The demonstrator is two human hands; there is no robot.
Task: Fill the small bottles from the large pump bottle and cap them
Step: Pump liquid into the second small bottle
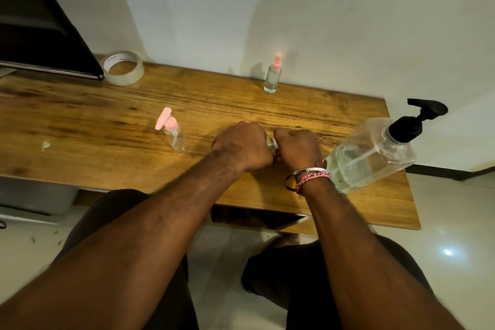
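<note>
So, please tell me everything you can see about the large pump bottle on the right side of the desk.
The large pump bottle is clear, squarish plastic with a black pump head whose spout points left. A thin tube runs down inside. It holds pale, bubbly liquid, filling roughly the lower half. It stands near the right edge of the wooden desk, looking tilted in this wide-angle view. The braceleted wrist of the right hand lies just beside it; contact cannot be judged.

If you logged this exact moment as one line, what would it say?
left hand: grips small bottle | right hand: grips its top end | pump bottle: beside right wrist | pink-capped bottles: two standing apart
</note>
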